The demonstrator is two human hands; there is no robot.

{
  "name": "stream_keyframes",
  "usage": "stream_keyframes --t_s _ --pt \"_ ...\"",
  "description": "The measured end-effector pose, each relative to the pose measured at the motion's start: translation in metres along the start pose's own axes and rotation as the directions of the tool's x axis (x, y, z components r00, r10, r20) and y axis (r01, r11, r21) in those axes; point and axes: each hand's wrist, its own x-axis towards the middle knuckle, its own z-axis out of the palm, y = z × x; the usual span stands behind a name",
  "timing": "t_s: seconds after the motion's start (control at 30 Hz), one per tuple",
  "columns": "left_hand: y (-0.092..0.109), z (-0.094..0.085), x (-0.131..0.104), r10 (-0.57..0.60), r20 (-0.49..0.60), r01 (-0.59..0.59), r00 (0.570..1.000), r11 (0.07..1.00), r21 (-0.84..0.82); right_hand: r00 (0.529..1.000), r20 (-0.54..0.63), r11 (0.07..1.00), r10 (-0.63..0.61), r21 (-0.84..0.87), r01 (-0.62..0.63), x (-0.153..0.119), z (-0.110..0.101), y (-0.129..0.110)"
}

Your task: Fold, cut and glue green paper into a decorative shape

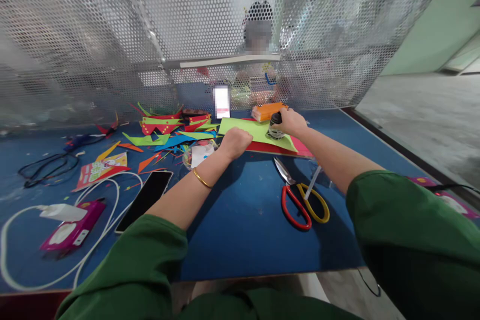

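Observation:
My right hand [293,121] grips a small clear jar with a black lid [275,130], which stands on a sheet of light green paper [243,129]. Red and pink paper shows beneath the green sheet. Near that sheet's front left edge, my left hand [237,142] is closed in a fist, and anything inside it is hidden. A clear round container with a white piece in it [201,154] sits just left of this fist. Scissors with one red and one yellow handle [296,195] lie partly open in front of my right forearm.
Cut paper pieces in several colours [161,127] cover the left back of the blue table [240,230]. A black phone [144,202], white cable and purple packet [73,227] lie at left. An orange packet [270,111] sits behind the jar. Beyond the perforated metal screen [202,15] is another person.

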Motion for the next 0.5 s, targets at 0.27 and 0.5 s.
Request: stream_keyframes --t_s 0.27,0.5 --pt "-0.011 -0.031 -0.015 0.065 -0.100 -0.052 0.993 0.991 0.126 1.000 0.000 1.000 0.015 0.022 -0.015 0.008 0.000 0.018" --pt "-0.017 -0.073 -0.051 0.089 -0.357 -0.030 0.930 0.985 0.168 0.999 -0.022 0.994 0.050 0.100 -0.047 0.007 0.004 0.014"
